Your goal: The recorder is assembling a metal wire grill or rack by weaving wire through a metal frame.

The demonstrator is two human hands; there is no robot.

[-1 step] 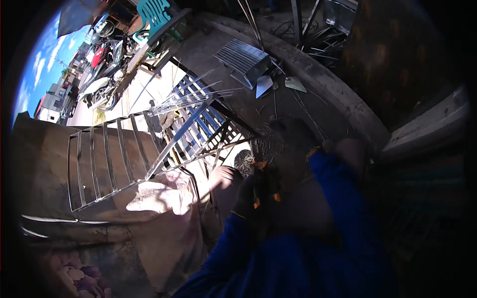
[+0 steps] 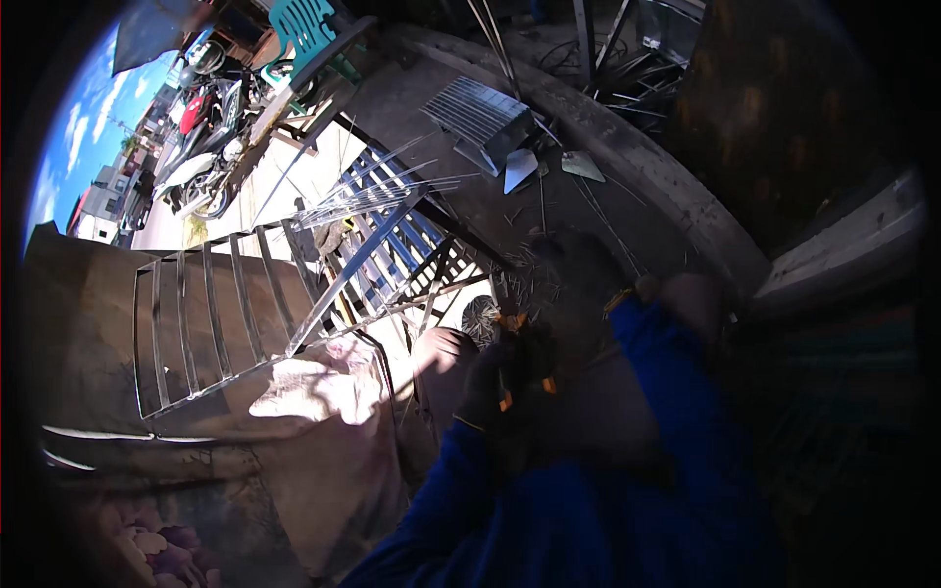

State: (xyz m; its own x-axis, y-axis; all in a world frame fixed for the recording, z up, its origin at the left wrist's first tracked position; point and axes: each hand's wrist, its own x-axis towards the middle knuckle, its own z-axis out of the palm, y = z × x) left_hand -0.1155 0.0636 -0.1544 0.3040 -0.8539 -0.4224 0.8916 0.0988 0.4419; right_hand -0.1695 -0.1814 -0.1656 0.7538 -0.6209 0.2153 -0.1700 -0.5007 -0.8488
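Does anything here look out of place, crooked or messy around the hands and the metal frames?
Yes. Loose thin metal rods lie fanned out at mixed angles across the blue frame, not bundled. Small metal offcuts lie scattered on the concrete floor. The gloved left hand is in deep shadow; what it holds is unclear.

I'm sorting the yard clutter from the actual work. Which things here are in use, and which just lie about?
In use: gloved left hand; gloved right hand, in shadow; metal grille frame; thin steel rods.

Lying about: ribbed metal box; green plastic chair; parked motorbikes; floral cloth.
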